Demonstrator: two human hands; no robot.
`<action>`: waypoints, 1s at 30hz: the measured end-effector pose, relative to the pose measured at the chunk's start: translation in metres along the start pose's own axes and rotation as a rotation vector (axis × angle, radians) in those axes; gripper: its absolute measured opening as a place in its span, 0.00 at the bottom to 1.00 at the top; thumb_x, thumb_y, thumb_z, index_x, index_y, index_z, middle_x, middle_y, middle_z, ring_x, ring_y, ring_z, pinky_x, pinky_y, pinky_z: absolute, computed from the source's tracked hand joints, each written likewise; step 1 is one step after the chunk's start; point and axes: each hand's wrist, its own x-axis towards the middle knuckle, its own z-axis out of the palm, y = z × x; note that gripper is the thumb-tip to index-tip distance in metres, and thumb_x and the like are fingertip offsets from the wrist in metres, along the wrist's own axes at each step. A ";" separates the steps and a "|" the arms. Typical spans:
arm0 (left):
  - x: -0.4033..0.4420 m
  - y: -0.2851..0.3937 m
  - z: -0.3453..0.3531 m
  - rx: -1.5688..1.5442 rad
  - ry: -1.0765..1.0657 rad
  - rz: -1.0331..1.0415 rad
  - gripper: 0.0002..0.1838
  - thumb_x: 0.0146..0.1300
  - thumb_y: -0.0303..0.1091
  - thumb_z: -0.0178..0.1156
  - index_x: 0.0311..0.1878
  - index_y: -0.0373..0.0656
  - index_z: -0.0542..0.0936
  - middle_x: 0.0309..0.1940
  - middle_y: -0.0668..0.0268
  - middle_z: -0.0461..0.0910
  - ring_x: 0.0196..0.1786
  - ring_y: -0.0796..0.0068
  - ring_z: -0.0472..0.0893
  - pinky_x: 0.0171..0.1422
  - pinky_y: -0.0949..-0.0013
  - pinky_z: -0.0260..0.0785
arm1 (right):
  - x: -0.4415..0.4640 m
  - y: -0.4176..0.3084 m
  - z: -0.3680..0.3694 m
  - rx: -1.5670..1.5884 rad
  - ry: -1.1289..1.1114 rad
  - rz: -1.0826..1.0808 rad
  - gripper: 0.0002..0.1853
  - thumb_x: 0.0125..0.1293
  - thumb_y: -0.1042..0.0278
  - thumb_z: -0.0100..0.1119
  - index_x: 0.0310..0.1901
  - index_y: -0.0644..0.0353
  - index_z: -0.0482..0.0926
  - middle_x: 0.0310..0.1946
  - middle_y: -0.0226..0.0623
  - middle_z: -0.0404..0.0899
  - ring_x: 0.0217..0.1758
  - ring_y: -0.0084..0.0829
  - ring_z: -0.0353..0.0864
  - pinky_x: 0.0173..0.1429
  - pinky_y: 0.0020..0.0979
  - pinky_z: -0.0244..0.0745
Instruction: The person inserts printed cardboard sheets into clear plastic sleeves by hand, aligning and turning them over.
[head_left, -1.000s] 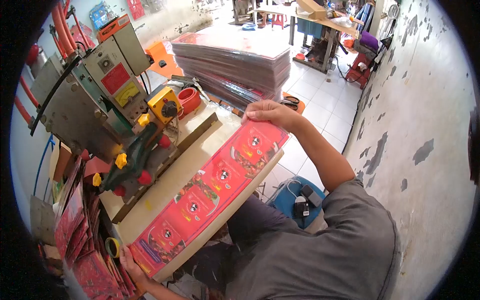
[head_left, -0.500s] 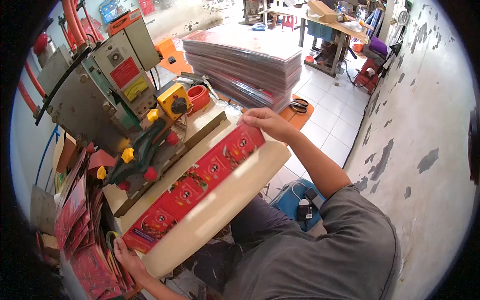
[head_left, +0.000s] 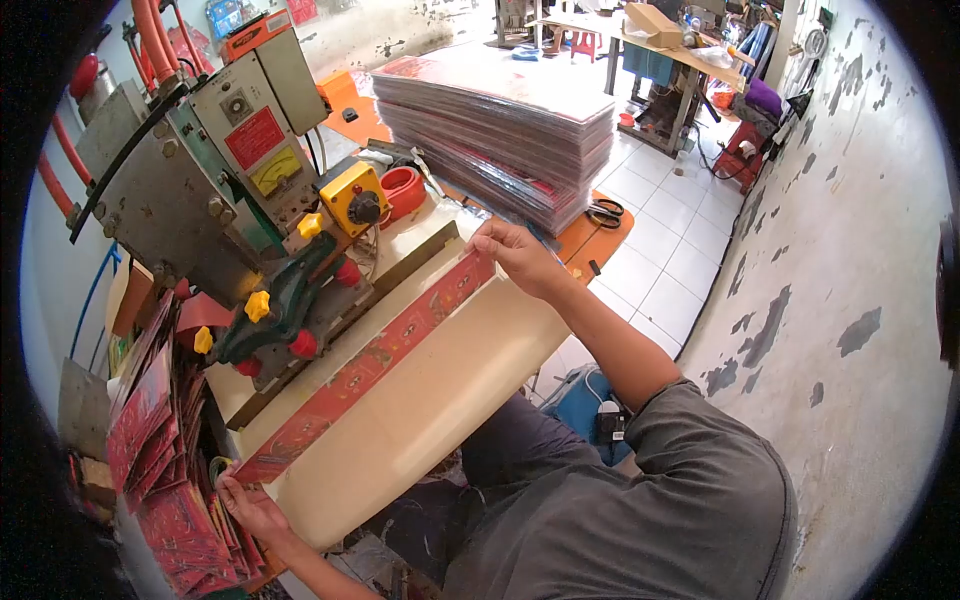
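A long red printed sheet (head_left: 375,362) is stretched between my two hands over the cream work surface (head_left: 430,400), tilted so that its printed face looks narrow. My right hand (head_left: 515,258) pinches its upper right end. At the lower left end, my left hand (head_left: 252,505) has its thumb and fingers closed on the sheet's corner. The sheet lies close alongside a metal bar (head_left: 345,320) at the foot of the machine (head_left: 190,200), which carries yellow and red knobs.
Behind the work surface stands a tall stack of plastic-covered sheets (head_left: 500,130). Scissors (head_left: 605,212) lie on the orange board (head_left: 590,240). A heap of red printed pieces (head_left: 165,460) is at the left. A blue stool (head_left: 580,400) stands to the right, near the peeling wall (head_left: 830,300).
Both hands have moved the sheet toward the machine and away from the body. The sheet has tilted, so less of its print shows, and more of the cream surface is uncovered.
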 end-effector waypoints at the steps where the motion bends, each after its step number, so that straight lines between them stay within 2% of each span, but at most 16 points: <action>1: 0.000 0.000 -0.002 0.011 -0.013 0.017 0.14 0.80 0.41 0.57 0.54 0.40 0.78 0.56 0.61 0.82 0.62 0.70 0.78 0.70 0.60 0.70 | 0.000 0.000 0.000 -0.009 -0.002 0.008 0.18 0.79 0.49 0.58 0.49 0.57 0.84 0.46 0.28 0.84 0.55 0.23 0.79 0.66 0.31 0.69; 6: -0.005 0.003 0.000 0.077 0.013 0.057 0.15 0.80 0.42 0.56 0.53 0.39 0.78 0.55 0.59 0.81 0.62 0.67 0.78 0.72 0.59 0.68 | -0.006 -0.010 -0.002 -0.106 -0.005 0.024 0.20 0.79 0.48 0.58 0.50 0.59 0.85 0.48 0.30 0.85 0.56 0.24 0.79 0.66 0.31 0.70; 9: -0.013 0.011 0.000 0.196 -0.036 0.037 0.18 0.79 0.44 0.58 0.56 0.37 0.78 0.56 0.59 0.81 0.61 0.68 0.78 0.71 0.60 0.68 | -0.009 -0.005 -0.010 -0.112 -0.066 0.035 0.20 0.78 0.49 0.59 0.52 0.59 0.85 0.49 0.32 0.85 0.58 0.24 0.79 0.67 0.32 0.70; 12: -0.019 0.021 0.006 0.428 -0.010 -0.038 0.20 0.78 0.46 0.61 0.56 0.35 0.80 0.53 0.61 0.82 0.55 0.70 0.81 0.65 0.64 0.71 | -0.011 -0.009 -0.012 -0.175 -0.114 0.023 0.19 0.77 0.50 0.60 0.52 0.59 0.85 0.49 0.31 0.86 0.56 0.24 0.80 0.64 0.31 0.72; 14: -0.014 0.014 -0.015 0.719 -0.043 -0.172 0.20 0.76 0.46 0.64 0.53 0.35 0.82 0.45 0.66 0.84 0.47 0.74 0.80 0.57 0.69 0.72 | -0.018 -0.015 -0.010 -0.260 -0.072 0.254 0.18 0.77 0.53 0.61 0.53 0.60 0.86 0.48 0.30 0.87 0.53 0.23 0.81 0.61 0.31 0.74; 15: -0.023 0.032 0.029 0.785 -0.042 -0.090 0.16 0.75 0.43 0.66 0.47 0.36 0.84 0.39 0.71 0.83 0.42 0.79 0.79 0.50 0.73 0.70 | -0.014 -0.006 -0.012 -0.308 -0.100 0.143 0.18 0.75 0.55 0.62 0.54 0.63 0.85 0.47 0.30 0.87 0.49 0.23 0.82 0.57 0.30 0.76; 16: -0.023 0.031 0.021 0.803 -0.033 -0.098 0.16 0.75 0.43 0.66 0.47 0.36 0.84 0.39 0.71 0.83 0.42 0.79 0.79 0.50 0.73 0.70 | -0.018 0.000 -0.015 -0.292 -0.110 0.152 0.18 0.75 0.55 0.62 0.54 0.63 0.85 0.47 0.30 0.87 0.49 0.23 0.82 0.57 0.30 0.76; 18: -0.020 0.020 0.004 0.650 -0.021 -0.210 0.15 0.74 0.41 0.66 0.48 0.36 0.83 0.40 0.72 0.82 0.42 0.82 0.78 0.49 0.77 0.69 | -0.019 -0.014 -0.008 -0.231 -0.062 0.191 0.18 0.75 0.59 0.64 0.55 0.65 0.83 0.46 0.25 0.85 0.48 0.15 0.79 0.53 0.26 0.76; 19: -0.022 0.027 0.033 0.560 0.003 -0.169 0.14 0.75 0.39 0.65 0.48 0.36 0.82 0.40 0.72 0.83 0.37 0.85 0.77 0.43 0.79 0.68 | -0.017 -0.008 -0.008 -0.199 -0.054 0.169 0.17 0.75 0.59 0.64 0.54 0.65 0.84 0.45 0.25 0.86 0.47 0.15 0.79 0.52 0.25 0.76; 20: -0.019 0.028 0.039 0.571 0.011 -0.172 0.14 0.75 0.39 0.65 0.48 0.36 0.82 0.40 0.72 0.83 0.37 0.85 0.77 0.43 0.79 0.68 | -0.016 -0.003 -0.009 -0.189 -0.062 0.174 0.17 0.75 0.59 0.64 0.54 0.65 0.84 0.45 0.25 0.86 0.47 0.15 0.79 0.52 0.25 0.76; 22: -0.021 0.030 0.039 0.548 0.009 -0.148 0.13 0.77 0.39 0.63 0.49 0.36 0.82 0.39 0.74 0.83 0.33 0.87 0.75 0.36 0.78 0.66 | -0.017 0.001 -0.008 -0.317 -0.041 0.156 0.21 0.74 0.51 0.64 0.46 0.65 0.86 0.35 0.27 0.83 0.40 0.19 0.77 0.46 0.29 0.72; 23: -0.019 0.028 0.031 0.534 0.002 -0.175 0.13 0.78 0.39 0.61 0.50 0.36 0.81 0.37 0.76 0.82 0.28 0.90 0.72 0.32 0.78 0.62 | -0.018 0.000 -0.009 -0.415 -0.021 0.175 0.24 0.73 0.46 0.64 0.36 0.65 0.82 0.26 0.23 0.74 0.33 0.19 0.69 0.39 0.31 0.66; 24: -0.019 0.031 0.034 0.542 0.011 -0.175 0.13 0.78 0.39 0.61 0.50 0.36 0.81 0.37 0.76 0.82 0.28 0.90 0.72 0.32 0.78 0.62 | -0.017 -0.002 -0.009 -0.408 -0.031 0.175 0.24 0.73 0.46 0.64 0.36 0.65 0.82 0.26 0.23 0.74 0.33 0.19 0.69 0.39 0.31 0.66; 26: -0.023 0.034 0.045 0.598 0.036 -0.159 0.13 0.79 0.40 0.60 0.51 0.38 0.81 0.35 0.78 0.81 0.28 0.91 0.71 0.33 0.79 0.62 | -0.019 -0.005 -0.012 -0.539 -0.045 0.203 0.27 0.72 0.43 0.65 0.31 0.64 0.77 0.22 0.25 0.66 0.30 0.21 0.63 0.35 0.33 0.60; 27: -0.024 0.037 0.041 0.612 0.046 -0.166 0.13 0.79 0.40 0.60 0.51 0.38 0.81 0.35 0.78 0.81 0.28 0.91 0.71 0.33 0.79 0.62 | -0.020 -0.006 -0.008 -0.602 -0.029 0.122 0.28 0.71 0.43 0.66 0.31 0.65 0.76 0.21 0.29 0.63 0.28 0.22 0.62 0.34 0.35 0.59; 30: -0.023 0.030 0.024 0.663 -0.012 -0.136 0.13 0.79 0.40 0.60 0.53 0.39 0.80 0.31 0.78 0.79 0.28 0.91 0.70 0.34 0.80 0.61 | -0.022 -0.006 -0.005 -0.543 -0.033 0.151 0.28 0.70 0.43 0.67 0.30 0.66 0.76 0.21 0.32 0.63 0.28 0.23 0.62 0.34 0.35 0.59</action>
